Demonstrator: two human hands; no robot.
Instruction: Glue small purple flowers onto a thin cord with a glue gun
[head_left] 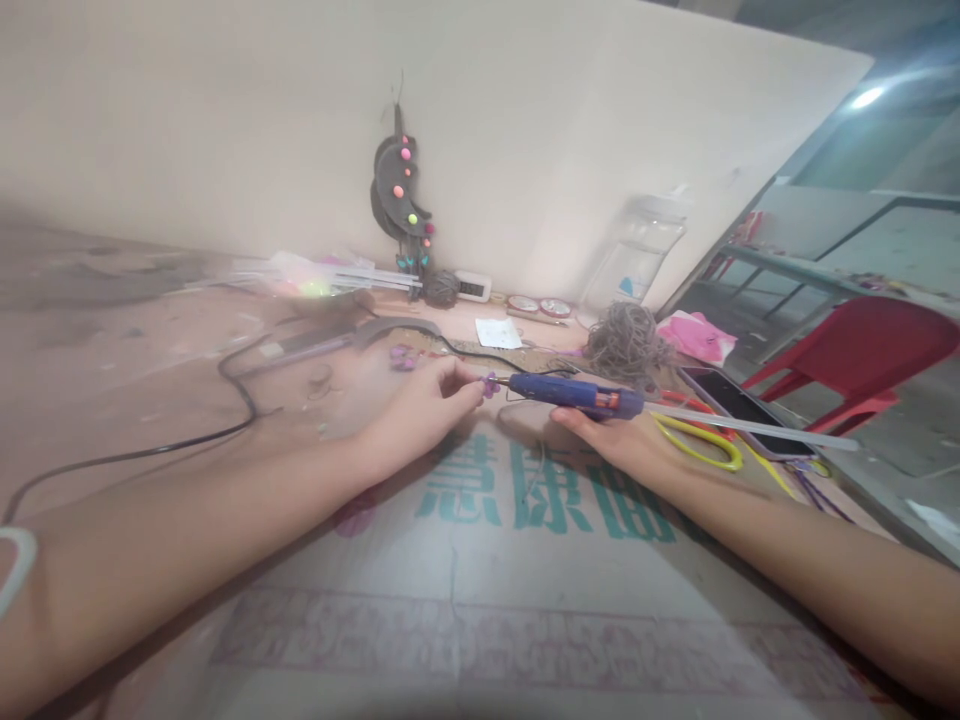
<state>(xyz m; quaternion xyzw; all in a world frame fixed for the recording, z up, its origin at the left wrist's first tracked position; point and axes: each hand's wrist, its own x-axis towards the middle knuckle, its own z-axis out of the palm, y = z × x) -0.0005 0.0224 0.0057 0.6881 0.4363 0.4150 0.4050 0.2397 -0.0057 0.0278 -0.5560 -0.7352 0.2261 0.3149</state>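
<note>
My right hand [600, 432] is wrapped round a blue hot glue gun [559, 391], which lies level and points left. A long clear glue stick [757, 425] sticks out of its back end. Between the fingertips of my left hand [442, 395] is a small purple flower-like piece [491, 384], and the gun's nozzle is right at it, perhaps touching. More small purple pieces [403, 357] lie on the table just beyond my left hand.
Yellow-handled scissors [701, 445] and a phone [750, 410] lie on the right. Behind are a grey yarn ball [628, 345], a water bottle [637, 250] and a grey moon-shaped hanging ornament [397, 190]. A black cord [244, 400] runs across the left. A red chair [862, 350] stands beyond.
</note>
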